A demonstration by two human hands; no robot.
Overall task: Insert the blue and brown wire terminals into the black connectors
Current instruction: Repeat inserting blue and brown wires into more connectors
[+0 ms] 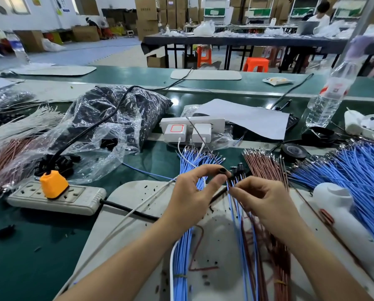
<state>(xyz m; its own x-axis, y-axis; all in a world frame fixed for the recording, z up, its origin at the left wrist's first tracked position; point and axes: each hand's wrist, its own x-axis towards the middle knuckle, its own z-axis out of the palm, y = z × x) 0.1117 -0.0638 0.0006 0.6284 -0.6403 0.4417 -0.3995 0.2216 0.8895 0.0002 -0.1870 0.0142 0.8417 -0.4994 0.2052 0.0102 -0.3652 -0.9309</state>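
Now the left hand [192,190] pinches a small cluster of black connectors [238,168] between thumb and curled fingers [212,170], held above the bench [29,246]. The right hand [264,200], just beside it, nips the blue and brown wires [244,246] right under the connectors, and they trail down toward the person. Beyond the left fingers lies a loose blue wire bundle [192,157], and beyond the right fingers a brown wire bundle [262,164].

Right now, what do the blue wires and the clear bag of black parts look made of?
Blue wires: smooth, matte plastic insulation, flexible; silvery tips suggest metal terminals, cores unseen. Clear bag: thin glossy plastic film, crinkled, with glare; dark contents show through.
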